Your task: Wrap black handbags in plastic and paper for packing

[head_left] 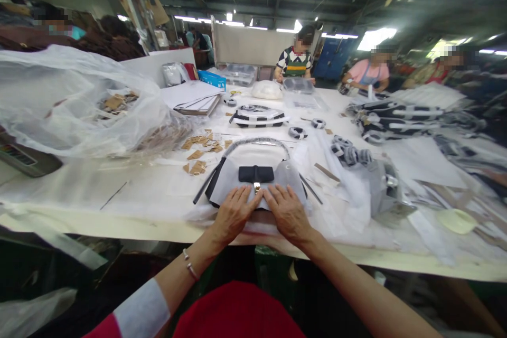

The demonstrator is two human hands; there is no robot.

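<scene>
Along the near edge of our long white table, our left hand [233,215] and our right hand [287,215] lie flat and open side by side, fingers spread, pressing on a handbag [257,182] without gripping anything. The handbag lies right in front of us, with a black flap, a small gold clasp just above our fingertips, and a curved handle arching away from us. Pale gray sheeting covers its front.

To our left, a big clear plastic bag [75,100] slumps on the table, with tan pieces [114,103] showing through it. Farther along stand a silver pouch [173,74], a blue box [212,80] and a clear tray [237,74]; we can't make out what the tray holds.

Loose tan patches [197,150] are scattered on the tabletop beyond the handbag, near a stack of paper [190,97]. Striped black-and-white bag parts [257,116] lie ahead of us, and gray rolled straps [348,150] lie to our right. Across the table, two co-workers [295,58] [368,71] stand at work under long ceiling lights [376,38].

A red shape [237,311] fills the bottom of our view, cut off by the edge, and we can't tell what it is. A dark device [27,156] at the left edge is also cut off.
</scene>
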